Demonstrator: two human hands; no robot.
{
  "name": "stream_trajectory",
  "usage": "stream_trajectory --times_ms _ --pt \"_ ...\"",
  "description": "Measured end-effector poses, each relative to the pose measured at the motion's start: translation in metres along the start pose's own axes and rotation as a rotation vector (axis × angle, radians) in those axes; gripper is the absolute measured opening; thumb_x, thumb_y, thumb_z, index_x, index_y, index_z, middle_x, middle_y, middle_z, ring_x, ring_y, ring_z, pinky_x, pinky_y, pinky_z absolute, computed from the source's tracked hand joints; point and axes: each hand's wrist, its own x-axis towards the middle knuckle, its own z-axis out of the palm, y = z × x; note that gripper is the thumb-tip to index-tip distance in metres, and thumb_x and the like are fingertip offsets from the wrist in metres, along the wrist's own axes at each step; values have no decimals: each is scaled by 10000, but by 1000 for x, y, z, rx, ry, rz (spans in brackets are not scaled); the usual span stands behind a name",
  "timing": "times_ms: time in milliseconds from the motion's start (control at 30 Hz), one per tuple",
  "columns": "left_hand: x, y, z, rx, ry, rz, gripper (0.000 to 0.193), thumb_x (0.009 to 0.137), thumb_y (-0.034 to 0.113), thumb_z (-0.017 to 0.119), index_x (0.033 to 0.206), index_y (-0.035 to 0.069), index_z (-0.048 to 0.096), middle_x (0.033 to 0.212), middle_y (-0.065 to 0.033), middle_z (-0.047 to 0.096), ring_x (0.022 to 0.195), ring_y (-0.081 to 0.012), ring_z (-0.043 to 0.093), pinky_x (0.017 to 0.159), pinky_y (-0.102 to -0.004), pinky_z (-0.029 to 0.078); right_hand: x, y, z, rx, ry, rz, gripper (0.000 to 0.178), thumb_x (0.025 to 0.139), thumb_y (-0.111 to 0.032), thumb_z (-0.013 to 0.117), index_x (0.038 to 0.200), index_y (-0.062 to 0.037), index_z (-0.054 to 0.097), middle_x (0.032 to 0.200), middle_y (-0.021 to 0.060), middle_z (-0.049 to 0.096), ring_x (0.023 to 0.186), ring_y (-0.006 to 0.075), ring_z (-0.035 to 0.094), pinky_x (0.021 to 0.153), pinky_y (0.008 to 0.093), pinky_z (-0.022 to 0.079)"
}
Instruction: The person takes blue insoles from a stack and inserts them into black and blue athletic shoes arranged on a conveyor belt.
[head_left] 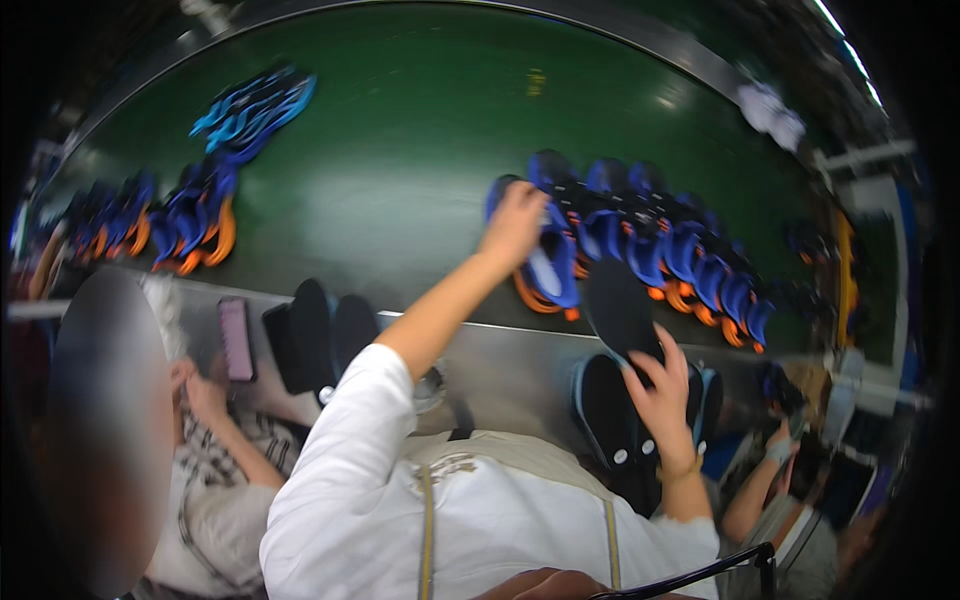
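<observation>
My left hand [517, 222] is closed on the far end of a blue shoe [546, 272] with an orange sole, at the left end of a row of like shoes [680, 250]. The shoe's opening faces me, and a pale lining shows inside. In my right hand [662, 392] a black insole [618, 305] is held by its near end, between thumb and fingers. It hangs tilted over the bench edge, close to the shoes. Below it, several more black insoles [604, 405] stand in a stack near my right forearm.
Shoes stand on a green surface [400, 150], with more blue and orange shoes [195, 215] and bright blue uppers [260, 105] at left. A phone [236, 340] and dark insoles [312, 330] lie on the metal ledge [480, 365]. Co-workers sit on both sides.
</observation>
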Motion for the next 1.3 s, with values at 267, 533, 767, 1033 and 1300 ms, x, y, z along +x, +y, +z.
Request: stream_trajectory --times_ms 267,533,767,1033,1300 --pt "-59 113 -131 -89 4 117 263 681 154 616 932 89 573 992 -70 521 966 -245 473 800 -367 339 -186 26 43 -88 -200 421 376 663 -174 640 1000 -48 531 1212 217 383 1085 381 382 883 436 308" --pt "-244 58 -212 862 168 -830 519 656 385 638 1022 36 517 1125 -125 433 1062 -292 356 816 -441 283 -107 4 16 50 -53 156 303 699 -76 597 978 17 526 1108 211 467 988 357 466 845 382 364" --pt "-283 44 -199 720 303 -972 359 661 300 614 890 34 534 1113 -111 456 1123 -281 339 850 -458 271 1 -114 51 508 -317 -372 252 720 -60 580 960 5 542 944 142 566 906 288 527 783 339 412" --pt "-262 86 -217 -171 527 -810 149 662 62 634 736 12 515 925 -110 555 838 -251 542 726 -304 421 -6 -216 141 1221 -817 72 456 759 -205 615 1105 -8 392 966 123 518 906 234 519 778 335 414" --pt "-261 125 -192 78 167 -378 612 657 359 643 1141 50 431 1144 -119 431 1044 -279 398 868 -366 283 8 -159 98 1533 -821 552 332 776 -238 604 1002 -37 467 914 77 552 741 85 531 644 213 443"
